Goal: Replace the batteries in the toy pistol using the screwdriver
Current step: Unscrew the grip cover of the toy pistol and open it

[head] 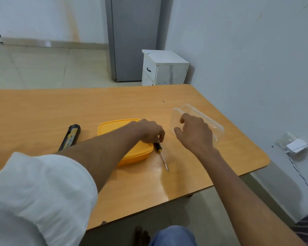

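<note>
From the head view, the table [43, 107] has bare wood along its far and left parts, its right edge runs close to the wall, and the pistol [70, 137] lies well left of the hands near the yellow box [114, 128], lid on, contents hidden. The left hand [149, 131] reaches over the box, fingers curled onto the handle of the screwdriver [160, 153], whose shaft lies on the table just right of the box. The right hand [194, 132], fingers loosely bent, is at the clear tub [215, 125] near the right edge; whether it grips it, or what the tub holds, cannot be told.
</note>
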